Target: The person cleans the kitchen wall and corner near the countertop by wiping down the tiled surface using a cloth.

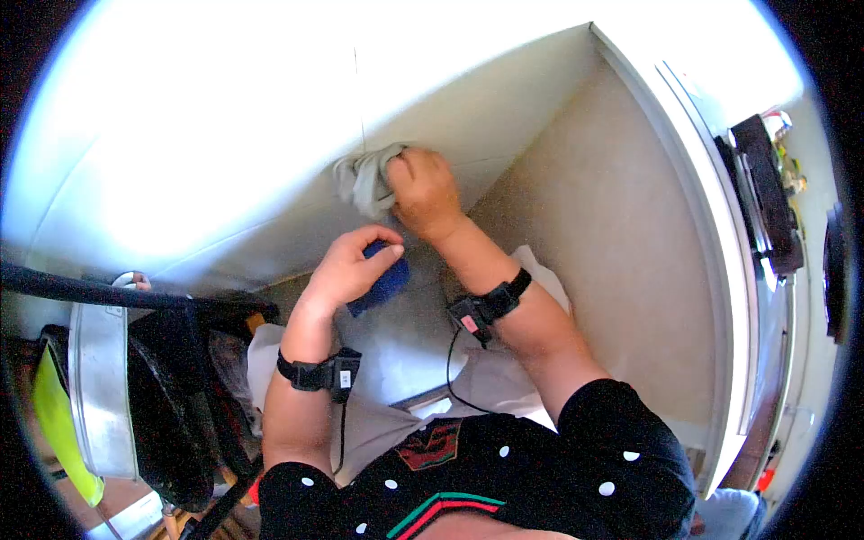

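Note:
My right hand (425, 191) is closed around a crumpled grey cloth (364, 183). The cloth lies against the white tiled wall (270, 193), close to a vertical joint line. Lower and to the left, my left hand (349, 267) is curled with its thumb near the fingertips. A dark blue piece (387, 286), perhaps a cloth or a sponge, shows between thumb and fingers and hangs below them; part of it is hidden by the hand. Each wrist wears a black strap with a small box and a cable.
To the right stands a beige panel (612, 225) with a white edge (720, 297), and beyond it a dark appliance (769, 198). On the left are a black bar (90, 286), a metal sheet (99, 387), dark bags and a yellow-green item (63, 427).

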Action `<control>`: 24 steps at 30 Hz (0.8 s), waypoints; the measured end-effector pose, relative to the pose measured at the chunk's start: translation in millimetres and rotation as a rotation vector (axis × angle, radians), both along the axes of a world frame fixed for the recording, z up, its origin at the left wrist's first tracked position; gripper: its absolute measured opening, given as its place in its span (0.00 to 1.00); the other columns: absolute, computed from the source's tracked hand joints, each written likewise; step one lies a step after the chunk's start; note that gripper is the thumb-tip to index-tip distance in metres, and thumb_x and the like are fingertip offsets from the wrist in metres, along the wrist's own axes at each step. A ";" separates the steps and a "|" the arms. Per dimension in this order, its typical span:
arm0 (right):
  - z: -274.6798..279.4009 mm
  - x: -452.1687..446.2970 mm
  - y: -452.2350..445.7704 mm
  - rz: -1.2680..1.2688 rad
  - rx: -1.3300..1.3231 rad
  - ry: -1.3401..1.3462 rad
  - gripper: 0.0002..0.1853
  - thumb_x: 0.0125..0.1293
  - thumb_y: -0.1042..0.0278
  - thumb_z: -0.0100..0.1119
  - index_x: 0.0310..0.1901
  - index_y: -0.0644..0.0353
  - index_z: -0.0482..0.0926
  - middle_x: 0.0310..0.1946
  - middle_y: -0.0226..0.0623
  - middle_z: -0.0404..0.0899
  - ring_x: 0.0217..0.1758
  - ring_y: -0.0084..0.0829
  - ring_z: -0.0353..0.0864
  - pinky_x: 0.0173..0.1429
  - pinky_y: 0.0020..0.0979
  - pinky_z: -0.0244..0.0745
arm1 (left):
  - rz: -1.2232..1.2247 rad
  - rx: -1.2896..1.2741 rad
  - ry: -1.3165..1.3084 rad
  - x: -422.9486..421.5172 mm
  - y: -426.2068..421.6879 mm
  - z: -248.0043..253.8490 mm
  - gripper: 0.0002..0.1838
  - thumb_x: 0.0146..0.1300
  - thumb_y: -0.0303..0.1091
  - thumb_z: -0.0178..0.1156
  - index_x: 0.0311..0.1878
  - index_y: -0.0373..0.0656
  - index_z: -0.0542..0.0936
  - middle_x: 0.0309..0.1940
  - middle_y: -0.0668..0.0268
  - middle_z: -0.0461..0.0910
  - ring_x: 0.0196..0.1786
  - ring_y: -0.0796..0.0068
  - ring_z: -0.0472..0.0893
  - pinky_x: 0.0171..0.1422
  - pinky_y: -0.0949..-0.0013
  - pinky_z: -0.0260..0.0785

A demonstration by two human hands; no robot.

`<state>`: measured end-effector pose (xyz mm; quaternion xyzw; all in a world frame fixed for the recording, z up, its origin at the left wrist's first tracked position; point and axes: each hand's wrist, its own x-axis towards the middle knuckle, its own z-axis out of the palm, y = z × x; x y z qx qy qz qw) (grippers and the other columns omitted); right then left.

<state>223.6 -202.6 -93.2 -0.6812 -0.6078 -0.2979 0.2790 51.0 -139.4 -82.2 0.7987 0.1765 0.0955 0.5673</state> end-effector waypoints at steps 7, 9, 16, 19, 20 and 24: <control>38.9 48.1 -17.0 -0.136 0.469 0.305 0.24 0.45 0.68 0.60 0.46 0.66 0.71 0.41 0.53 0.75 0.46 0.54 0.74 0.53 0.46 0.68 | -0.063 0.061 0.065 2.0 -3.3 0.8 0.15 0.60 0.39 0.61 0.45 0.38 0.80 0.38 0.56 0.82 0.41 0.67 0.80 0.48 0.68 0.70; 44.8 71.7 -22.7 -0.125 0.543 0.516 0.23 0.49 0.69 0.58 0.48 0.69 0.71 0.42 0.54 0.75 0.48 0.55 0.74 0.57 0.46 0.67 | -0.056 0.075 0.054 2.3 -2.5 0.5 0.15 0.60 0.39 0.61 0.45 0.38 0.80 0.39 0.56 0.82 0.42 0.66 0.80 0.48 0.67 0.70; 1.9 47.9 -13.9 -0.475 0.786 1.992 0.17 0.70 0.56 0.41 0.50 0.58 0.74 0.41 0.42 0.76 0.37 0.40 0.77 0.40 0.41 0.75 | -0.066 0.116 0.040 3.2 -0.7 1.7 0.14 0.61 0.38 0.60 0.44 0.39 0.80 0.39 0.60 0.81 0.43 0.70 0.79 0.49 0.69 0.70; -64.3 61.6 -4.6 -0.122 0.769 2.379 0.18 0.71 0.52 0.39 0.51 0.54 0.72 0.43 0.40 0.75 0.38 0.35 0.75 0.36 0.44 0.74 | -0.064 0.112 0.041 3.9 -1.1 1.3 0.13 0.62 0.38 0.60 0.45 0.40 0.81 0.39 0.64 0.81 0.43 0.76 0.78 0.50 0.70 0.69; -61.5 59.1 -3.7 -0.205 0.784 2.456 0.19 0.70 0.48 0.41 0.51 0.52 0.71 0.42 0.38 0.75 0.37 0.35 0.74 0.36 0.42 0.74 | -0.060 0.090 0.038 4.4 -0.6 2.3 0.12 0.62 0.37 0.60 0.45 0.41 0.81 0.39 0.65 0.81 0.43 0.76 0.78 0.50 0.71 0.69; -30.6 54.6 -2.7 0.092 1.019 2.278 0.23 0.69 0.46 0.46 0.56 0.53 0.69 0.47 0.39 0.76 0.43 0.39 0.77 0.46 0.44 0.76 | -0.039 0.092 0.071 4.8 1.0 1.6 0.12 0.63 0.37 0.60 0.45 0.40 0.80 0.38 0.65 0.81 0.43 0.77 0.77 0.49 0.71 0.69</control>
